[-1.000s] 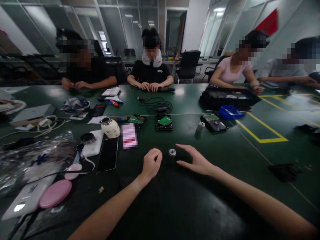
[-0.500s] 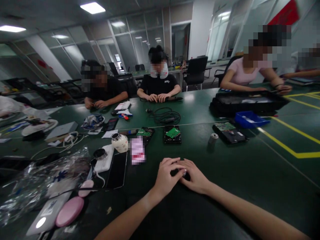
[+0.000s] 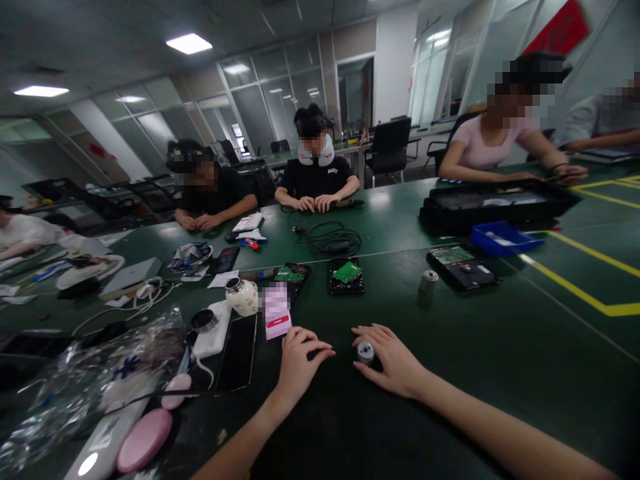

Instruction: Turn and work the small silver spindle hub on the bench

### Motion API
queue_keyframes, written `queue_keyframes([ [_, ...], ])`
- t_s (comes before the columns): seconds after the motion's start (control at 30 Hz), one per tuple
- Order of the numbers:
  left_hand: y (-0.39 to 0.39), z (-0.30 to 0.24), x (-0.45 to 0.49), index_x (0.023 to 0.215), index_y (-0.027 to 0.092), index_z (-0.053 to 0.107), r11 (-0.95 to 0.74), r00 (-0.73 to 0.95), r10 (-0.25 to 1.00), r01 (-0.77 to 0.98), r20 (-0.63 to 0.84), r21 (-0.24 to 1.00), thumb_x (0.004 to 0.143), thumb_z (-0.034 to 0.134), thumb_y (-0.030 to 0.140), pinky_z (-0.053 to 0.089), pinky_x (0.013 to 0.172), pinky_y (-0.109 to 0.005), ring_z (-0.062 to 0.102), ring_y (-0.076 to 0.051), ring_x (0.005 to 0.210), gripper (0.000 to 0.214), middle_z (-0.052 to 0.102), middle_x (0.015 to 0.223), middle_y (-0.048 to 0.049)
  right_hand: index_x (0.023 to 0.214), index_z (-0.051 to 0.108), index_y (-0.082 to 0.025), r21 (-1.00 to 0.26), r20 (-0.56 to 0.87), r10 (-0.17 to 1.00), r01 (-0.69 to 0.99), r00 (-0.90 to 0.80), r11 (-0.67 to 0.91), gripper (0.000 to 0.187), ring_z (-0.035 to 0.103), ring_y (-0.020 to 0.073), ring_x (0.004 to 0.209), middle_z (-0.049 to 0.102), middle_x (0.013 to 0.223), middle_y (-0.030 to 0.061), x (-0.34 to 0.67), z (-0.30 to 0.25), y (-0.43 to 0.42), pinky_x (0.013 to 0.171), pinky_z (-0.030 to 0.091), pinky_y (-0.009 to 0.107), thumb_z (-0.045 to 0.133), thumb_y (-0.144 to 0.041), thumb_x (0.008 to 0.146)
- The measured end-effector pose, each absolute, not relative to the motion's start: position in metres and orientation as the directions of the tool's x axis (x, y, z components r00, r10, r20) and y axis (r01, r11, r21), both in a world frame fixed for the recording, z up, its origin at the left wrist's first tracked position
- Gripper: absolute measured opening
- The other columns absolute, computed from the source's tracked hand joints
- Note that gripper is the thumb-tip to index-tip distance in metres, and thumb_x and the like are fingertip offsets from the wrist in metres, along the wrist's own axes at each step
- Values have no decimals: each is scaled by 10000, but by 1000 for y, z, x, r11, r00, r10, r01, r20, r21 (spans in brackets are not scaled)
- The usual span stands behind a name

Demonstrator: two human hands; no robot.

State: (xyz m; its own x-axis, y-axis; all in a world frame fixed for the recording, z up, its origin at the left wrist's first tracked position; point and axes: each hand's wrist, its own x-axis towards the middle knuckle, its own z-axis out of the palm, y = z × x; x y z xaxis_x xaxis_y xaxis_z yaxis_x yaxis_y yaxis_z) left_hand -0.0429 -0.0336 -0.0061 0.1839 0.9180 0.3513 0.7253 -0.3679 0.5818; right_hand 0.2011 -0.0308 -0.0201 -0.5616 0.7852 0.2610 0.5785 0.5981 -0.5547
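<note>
My right hand [image 3: 393, 363] rests on the green table [image 3: 500, 360] with its fingers curled round a small round metal part [image 3: 365, 352], which shows between thumb and forefinger. My left hand [image 3: 299, 363] lies palm down just to the left of it, fingers loosely bent and stretched toward the part, holding nothing that I can see. A pink card [image 3: 277, 311] lies right beyond my left hand, next to a black phone [image 3: 239, 352].
Beyond my hands lie opened hard drives [image 3: 346, 275] with green boards, a small metal cylinder [image 3: 429, 281], another drive [image 3: 462, 265], a blue tray [image 3: 503, 238] and a black case [image 3: 495, 203]. Clear plastic bags [image 3: 85, 373], pink cases and cables crowd the left. Several people sit along the table.
My hands, which had closed together over the metal part, have drawn apart. The right keeps the part; the left has slid left. The camera has tilted up a little.
</note>
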Motion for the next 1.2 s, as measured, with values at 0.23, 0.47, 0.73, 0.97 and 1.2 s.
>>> queue_keyframes([
  [0.23, -30, -6, -30, 800, 285, 769, -420, 252, 903, 685, 348, 596, 795, 765, 240, 418, 832, -394, 567, -246, 911, 45, 706, 803, -9, 1421, 436, -236, -462, 132, 771, 650, -623, 604, 646, 274, 298, 1425, 320, 1542, 113, 210, -18, -27, 1160, 193, 524, 511, -589, 886],
  [0.47, -31, 17, 20, 794, 243, 731, -557, 397, 829, 527, 393, 642, 816, 741, 171, 448, 854, -346, 659, -205, 858, 76, 760, 836, 23, 1412, 452, -235, -471, 112, 771, 650, -627, 596, 637, 274, 289, 1427, 320, 1540, 114, 210, -16, -28, 1162, 202, 522, 521, -581, 880],
  [0.73, -30, 18, 18, 857, 224, 721, -553, 418, 827, 483, 376, 679, 831, 704, 96, 471, 803, -289, 651, -184, 856, 131, 755, 885, 18, 1402, 463, -236, -488, 113, 779, 649, -617, 584, 631, 278, 287, 1425, 330, 1536, 114, 209, -14, -28, 1166, 199, 519, 548, -564, 870],
  [0.97, -25, 22, 16, 847, 232, 716, -570, 479, 809, 494, 341, 657, 825, 707, 83, 460, 777, -281, 643, -177, 828, 151, 750, 874, 29, 1423, 430, -273, -506, 121, 777, 635, -618, 584, 637, 283, 301, 1421, 336, 1536, 98, 210, -18, -27, 1154, 206, 551, 534, -581, 875],
  [1.2, -18, 23, 11, 975, 247, 708, -584, 540, 783, 472, 307, 660, 791, 754, 112, 447, 839, -329, 645, -200, 909, 233, 744, 967, 15, 1394, 472, -264, -495, 112, 782, 648, -613, 579, 614, 308, 295, 1411, 348, 1530, 102, 207, -15, -25, 1156, 206, 542, 545, -577, 870],
])
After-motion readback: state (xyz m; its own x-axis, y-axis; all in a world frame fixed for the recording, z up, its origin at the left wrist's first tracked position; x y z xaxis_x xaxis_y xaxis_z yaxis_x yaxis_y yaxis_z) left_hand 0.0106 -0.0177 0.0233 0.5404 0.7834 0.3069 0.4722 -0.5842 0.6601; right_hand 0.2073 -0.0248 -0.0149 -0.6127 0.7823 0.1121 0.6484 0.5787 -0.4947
